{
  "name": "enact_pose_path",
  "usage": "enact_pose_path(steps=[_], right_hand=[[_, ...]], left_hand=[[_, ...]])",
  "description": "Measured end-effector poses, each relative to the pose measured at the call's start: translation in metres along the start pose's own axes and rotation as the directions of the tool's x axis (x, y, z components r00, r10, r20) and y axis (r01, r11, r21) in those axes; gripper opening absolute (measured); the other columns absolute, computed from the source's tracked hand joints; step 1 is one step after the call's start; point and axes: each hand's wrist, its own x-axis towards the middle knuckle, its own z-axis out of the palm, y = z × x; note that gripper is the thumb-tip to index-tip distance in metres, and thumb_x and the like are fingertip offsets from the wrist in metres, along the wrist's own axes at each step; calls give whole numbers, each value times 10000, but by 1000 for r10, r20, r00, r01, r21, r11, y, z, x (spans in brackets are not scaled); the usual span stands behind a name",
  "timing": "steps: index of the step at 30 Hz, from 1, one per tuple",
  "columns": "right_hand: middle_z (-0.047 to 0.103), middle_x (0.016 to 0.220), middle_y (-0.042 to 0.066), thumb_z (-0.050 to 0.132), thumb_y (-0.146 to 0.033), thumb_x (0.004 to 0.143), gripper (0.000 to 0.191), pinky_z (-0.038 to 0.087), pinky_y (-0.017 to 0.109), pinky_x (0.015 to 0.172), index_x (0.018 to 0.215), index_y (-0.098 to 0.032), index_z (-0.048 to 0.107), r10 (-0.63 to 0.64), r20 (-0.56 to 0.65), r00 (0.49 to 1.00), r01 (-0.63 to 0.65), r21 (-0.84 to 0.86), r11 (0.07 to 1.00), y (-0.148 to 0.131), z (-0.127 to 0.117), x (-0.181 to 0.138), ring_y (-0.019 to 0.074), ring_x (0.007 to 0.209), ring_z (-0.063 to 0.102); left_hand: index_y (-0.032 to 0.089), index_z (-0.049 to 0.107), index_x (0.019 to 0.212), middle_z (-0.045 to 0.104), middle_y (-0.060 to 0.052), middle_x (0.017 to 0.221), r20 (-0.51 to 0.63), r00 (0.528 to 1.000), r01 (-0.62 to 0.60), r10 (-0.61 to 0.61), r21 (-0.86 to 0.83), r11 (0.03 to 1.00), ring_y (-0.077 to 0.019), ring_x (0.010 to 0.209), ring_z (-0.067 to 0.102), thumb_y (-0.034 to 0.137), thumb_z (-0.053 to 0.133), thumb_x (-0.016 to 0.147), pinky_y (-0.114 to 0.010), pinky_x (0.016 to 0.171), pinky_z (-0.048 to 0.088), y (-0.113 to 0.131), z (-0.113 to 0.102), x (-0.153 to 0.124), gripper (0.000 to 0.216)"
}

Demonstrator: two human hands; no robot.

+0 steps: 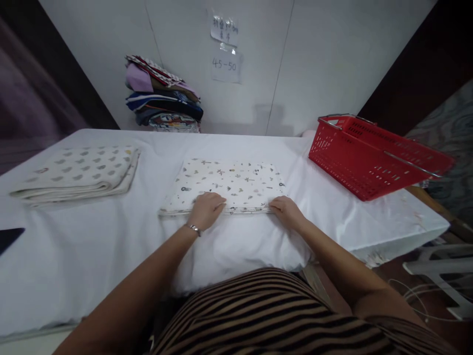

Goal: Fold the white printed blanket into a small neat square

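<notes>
White cloth-draped rectangular table [92, 256]
Under the left hand [207, 206] and right hand [288, 211], a folded white printed fabric [236, 183]; left of them, a folded cream fabric with grey motifs [81, 170] and a flat dark piece [9, 239]; beyond them to the right, a red perforated plastic basket [351, 160]

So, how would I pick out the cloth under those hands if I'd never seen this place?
Look for the white-covered table, with a red basket toward its right end. In the middle lies a flat folded cloth, its near edge under the left hand and right hand. Unlike the other cloth farther left, with rows of grey motifs, it carries tiny scattered prints.
</notes>
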Motion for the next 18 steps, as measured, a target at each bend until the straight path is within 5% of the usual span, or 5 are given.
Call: enact_pose_path(steps=[6,18], right_hand=[[648,974,82,400,-364,915,335,416,360,826,980,-243,706,5,30,1000,-4,-20,1000,-5,3,0,219,911,546],[615,886,73,400,-245,908,273,407,328,800,880,-204,668,49,-38,998,-48,26,999,-7,6,-1,199,874,522]], left_hand=[[227,690,861,650,-38,936,117,993,-10,15,-39,999,-198,888,528,325,471,852,-346,787,391,22,27,12,241],[216,698,764,639,-27,849,136,990,70,-49,-154,986,-181,841,535,273,497,815,-310,767,407,21,28,21,215]])
